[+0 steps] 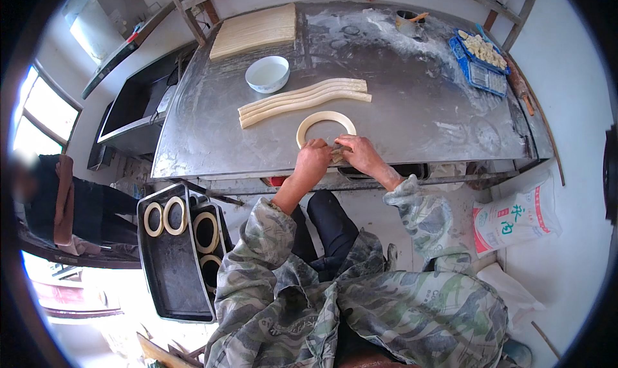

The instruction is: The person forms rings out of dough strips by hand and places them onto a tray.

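Observation:
At the front edge of the steel table [418,78], my left hand [312,159] and my right hand [360,156] meet at the near side of a pale dough ring [325,116], fingers curled on the joined ends, which are partly hidden. Several long dough strips [302,101] lie side by side just beyond the ring. Behind them stands a white bowl [267,75]. A flat slab of lined dough [251,30] lies at the table's back left.
Trays [174,271] with dough rings are at lower left, beside a person [51,201]. The table's right holds a blue tray of dough pieces [479,46], a rolling pin [518,91] and a metal container [405,24]. A white sack [515,217] lies at right.

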The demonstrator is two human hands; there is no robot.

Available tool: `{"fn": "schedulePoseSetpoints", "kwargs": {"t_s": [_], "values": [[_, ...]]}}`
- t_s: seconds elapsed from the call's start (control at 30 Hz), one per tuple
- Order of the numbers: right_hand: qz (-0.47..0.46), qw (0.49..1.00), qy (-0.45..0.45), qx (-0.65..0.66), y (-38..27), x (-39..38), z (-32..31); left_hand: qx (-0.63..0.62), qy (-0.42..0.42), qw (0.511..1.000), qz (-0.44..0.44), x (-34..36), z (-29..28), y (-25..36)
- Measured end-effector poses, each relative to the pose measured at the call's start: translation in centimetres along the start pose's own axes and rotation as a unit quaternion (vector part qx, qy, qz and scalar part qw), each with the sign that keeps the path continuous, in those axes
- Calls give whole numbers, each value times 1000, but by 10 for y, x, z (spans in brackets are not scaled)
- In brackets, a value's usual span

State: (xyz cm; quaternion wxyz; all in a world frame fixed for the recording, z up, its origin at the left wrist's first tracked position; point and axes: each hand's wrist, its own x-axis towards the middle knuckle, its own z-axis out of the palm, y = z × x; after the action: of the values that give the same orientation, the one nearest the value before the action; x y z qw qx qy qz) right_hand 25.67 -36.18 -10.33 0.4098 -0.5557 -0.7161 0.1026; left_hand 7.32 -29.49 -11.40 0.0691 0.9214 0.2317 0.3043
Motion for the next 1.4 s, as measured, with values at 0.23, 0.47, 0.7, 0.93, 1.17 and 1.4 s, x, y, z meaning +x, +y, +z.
{"fn": "schedulePoseSetpoints", "kwargs": {"t_s": [0.23,0.47,0.7,0.93,1.17,1.4], "values": [[-68,983,-44,-164,-12,2,2,9,-7,1000,24,-2,-5,-4],[-102,964,-111,-218,-6,8,0,-10,6,998,68,-3,-11,-14],[-106,979,-66,-160,-16,7,1,-3,29,999,30,-8,-13,-15],[-102,980,-65,-156,-15,8,12,-13,7,1000,-15,-16,-16,-19],[90,979,42,-180,3,43,-17,98,-70,947,-297,17,-41,-39],[176,951,-14,-256,38,60,2,79,-120,902,-407,50,-36,-37]]}}
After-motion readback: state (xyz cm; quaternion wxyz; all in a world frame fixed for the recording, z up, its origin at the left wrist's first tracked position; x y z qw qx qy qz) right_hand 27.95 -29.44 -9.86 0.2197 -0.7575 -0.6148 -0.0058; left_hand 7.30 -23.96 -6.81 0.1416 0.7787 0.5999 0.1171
